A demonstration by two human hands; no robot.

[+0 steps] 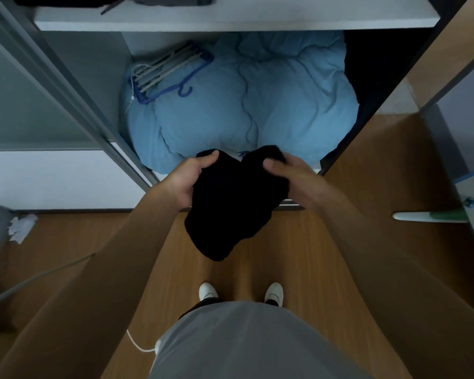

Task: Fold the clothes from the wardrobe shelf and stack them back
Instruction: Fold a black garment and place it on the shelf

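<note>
L hand (192, 179) & R hand (288, 177) each grip an upper edge of the black garment (230, 212), thumbs on top. It hangs bunched btwn them, just in front of the blue duvet (257, 105). Hangers (162, 69) lie on duvet's far-left part.

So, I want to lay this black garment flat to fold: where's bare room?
Bare: the floor under the garment, between the sill and your shoes; also the right part of the shelf, beside the dark things. Crowded: the duvet, with hangers on it, fills the compartment below.
</note>
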